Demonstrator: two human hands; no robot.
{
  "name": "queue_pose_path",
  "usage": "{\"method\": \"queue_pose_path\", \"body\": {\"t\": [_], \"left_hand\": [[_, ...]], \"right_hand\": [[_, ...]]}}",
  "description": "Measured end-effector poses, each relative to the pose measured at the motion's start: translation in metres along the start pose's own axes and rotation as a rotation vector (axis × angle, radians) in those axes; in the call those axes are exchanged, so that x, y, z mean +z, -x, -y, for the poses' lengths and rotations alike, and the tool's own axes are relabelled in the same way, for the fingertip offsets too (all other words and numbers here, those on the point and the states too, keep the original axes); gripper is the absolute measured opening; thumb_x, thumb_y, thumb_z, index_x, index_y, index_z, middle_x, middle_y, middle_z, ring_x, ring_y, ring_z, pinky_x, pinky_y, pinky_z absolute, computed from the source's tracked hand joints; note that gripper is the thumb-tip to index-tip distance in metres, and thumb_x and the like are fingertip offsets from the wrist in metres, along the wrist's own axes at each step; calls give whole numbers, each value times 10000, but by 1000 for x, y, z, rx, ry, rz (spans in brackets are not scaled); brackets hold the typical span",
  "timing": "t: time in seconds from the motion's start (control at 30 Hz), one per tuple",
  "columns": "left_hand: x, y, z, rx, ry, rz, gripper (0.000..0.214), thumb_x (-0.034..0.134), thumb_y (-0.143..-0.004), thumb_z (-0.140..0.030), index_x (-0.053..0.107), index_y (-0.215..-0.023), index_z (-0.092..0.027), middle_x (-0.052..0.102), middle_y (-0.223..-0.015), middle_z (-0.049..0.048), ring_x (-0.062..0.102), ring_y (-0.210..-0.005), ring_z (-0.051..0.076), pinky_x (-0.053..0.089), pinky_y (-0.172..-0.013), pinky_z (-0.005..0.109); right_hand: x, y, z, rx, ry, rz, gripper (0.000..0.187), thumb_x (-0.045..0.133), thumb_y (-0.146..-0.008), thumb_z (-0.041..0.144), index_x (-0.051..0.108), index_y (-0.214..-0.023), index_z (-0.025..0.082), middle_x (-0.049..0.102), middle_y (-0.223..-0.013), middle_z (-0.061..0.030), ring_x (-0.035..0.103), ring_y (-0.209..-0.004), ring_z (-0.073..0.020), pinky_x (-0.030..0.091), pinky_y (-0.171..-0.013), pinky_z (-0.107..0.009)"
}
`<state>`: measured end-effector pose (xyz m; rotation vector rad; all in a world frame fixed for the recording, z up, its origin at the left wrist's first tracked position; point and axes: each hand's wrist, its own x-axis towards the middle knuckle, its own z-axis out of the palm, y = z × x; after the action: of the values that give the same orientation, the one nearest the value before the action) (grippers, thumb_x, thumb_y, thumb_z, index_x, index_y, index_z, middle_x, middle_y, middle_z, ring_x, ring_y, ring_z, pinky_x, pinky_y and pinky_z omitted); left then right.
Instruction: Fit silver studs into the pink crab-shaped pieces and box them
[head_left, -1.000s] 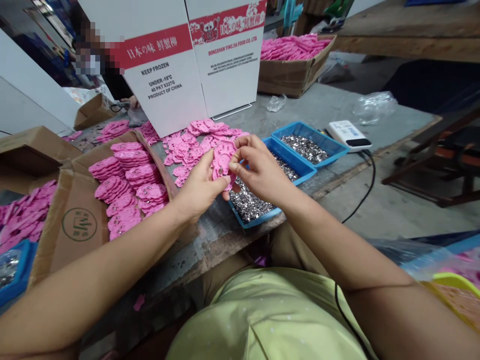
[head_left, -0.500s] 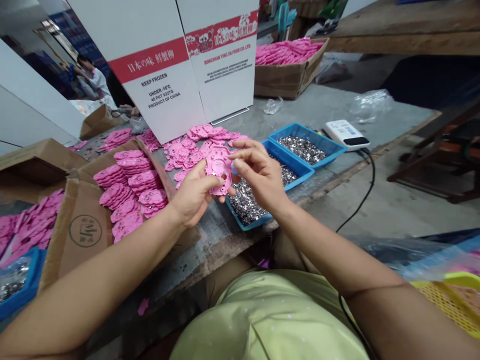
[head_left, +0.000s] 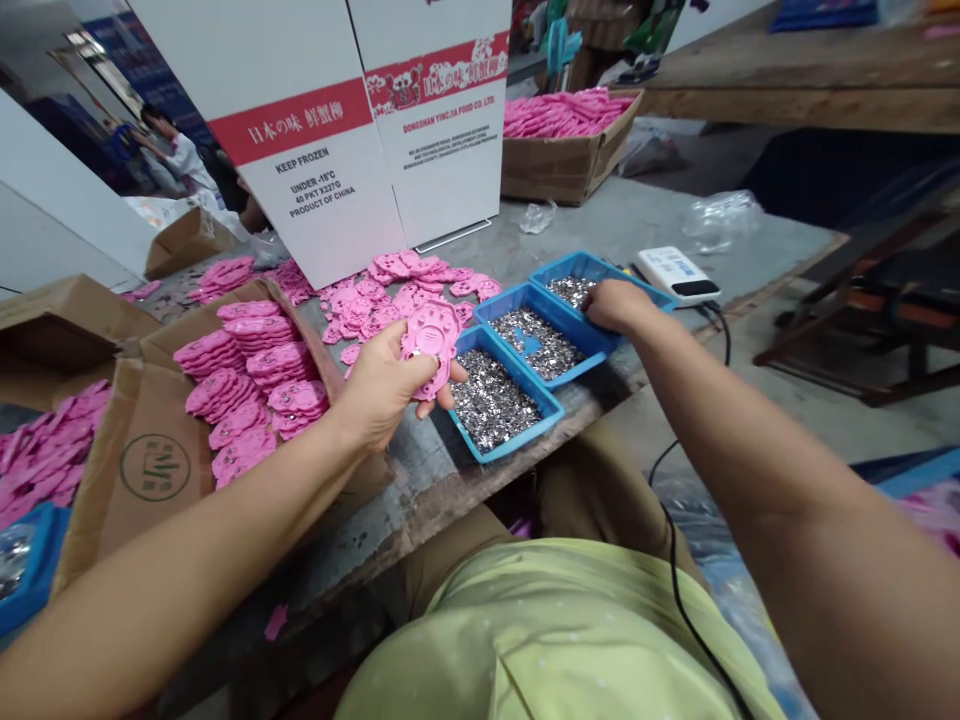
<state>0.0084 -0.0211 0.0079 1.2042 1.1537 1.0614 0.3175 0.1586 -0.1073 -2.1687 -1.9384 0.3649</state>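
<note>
Between the thumb and fingers of my left hand (head_left: 386,385) is a pink plastic piece (head_left: 433,333) with a scalloped edge and small holes, held above the table. My right hand (head_left: 616,303) reaches into the farthest blue tray (head_left: 570,262), among small shiny metal parts; its fingertips are hidden there. Nearer to me are a middle blue tray (head_left: 517,298) and a near blue tray (head_left: 517,432), both filled with similar metal bits. Loose pink pieces (head_left: 375,300) lie heaped behind my left hand.
At left, a cardboard box (head_left: 161,450) holds stacked pink pieces. Tall white cardboard panels (head_left: 322,230) stand behind the heap. Another box (head_left: 555,165) of pink pieces sits at the back. A white device (head_left: 679,275) with a black cable lies right of the trays.
My right hand has left the pink piece and moved right into the farthest tray. My left hand still holds the piece, slightly lower. The near trays are now uncovered to view.
</note>
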Motion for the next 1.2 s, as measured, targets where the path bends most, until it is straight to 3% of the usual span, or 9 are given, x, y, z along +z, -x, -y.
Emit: {"method": "queue_pose_path", "body": {"t": [0.27, 0.5, 0.7, 0.93, 1.07, 1.2], "left_hand": [[-1, -3, -2, -116, 48, -63, 305, 675, -690, -112, 536, -957, -159, 751, -759, 61, 637, -480, 128, 386, -381, 199], [-2, -4, -2, -140, 76, -89, 239, 686, -739, -99, 562, -938, -148, 755, -763, 74, 648, -490, 136, 401, -392, 202], [-3, -4, -1, -139, 74, -89, 212, 674, -757, -91, 575, -938, -137, 763, -778, 83, 648, -498, 130, 417, -401, 198], [-4, -5, 0, -134, 85, -83, 261, 685, -747, -91, 577, -979, -139, 764, -792, 90, 668, -514, 147, 427, -403, 210], [-4, -4, 1, -132, 91, -90, 241, 651, -764, -82, 567, -982, -139, 765, -784, 86, 675, -521, 149, 432, -407, 204], [-4, -4, 2, -122, 120, -88, 188, 592, -820, -63, 566, -990, -138, 770, -795, 81, 684, -529, 149, 454, -422, 205]], "right_hand": [[11, 4, -5, 52, -17, -46, 186, 652, -912, 212, 805, -985, 136, 763, -1169, -244, 690, -1149, -367, 527, -955, -446], [9, 8, -7, 90, -112, -148, 247, 607, -894, 125, 793, -1053, 85, 765, -1169, -257, 686, -1145, -346, 491, -966, -420], [9, 10, -7, 88, -164, -162, 316, 580, -893, 88, 793, -1125, 110, 767, -1232, -236, 683, -1197, -349, 498, -985, -414], [11, 8, -8, 109, -226, -225, 240, 606, -922, 152, 798, -1064, 124, 778, -1208, -224, 686, -1202, -334, 500, -1000, -411], [11, 7, -13, 130, -352, -309, 199, 644, -855, 128, 783, -998, 132, 798, -1117, -197, 716, -1095, -311, 522, -963, -404], [11, 12, -6, 143, -684, -436, 183, 663, -763, 109, 754, -912, 165, 762, -829, -81, 684, -731, -228, 552, -738, -371]]}}
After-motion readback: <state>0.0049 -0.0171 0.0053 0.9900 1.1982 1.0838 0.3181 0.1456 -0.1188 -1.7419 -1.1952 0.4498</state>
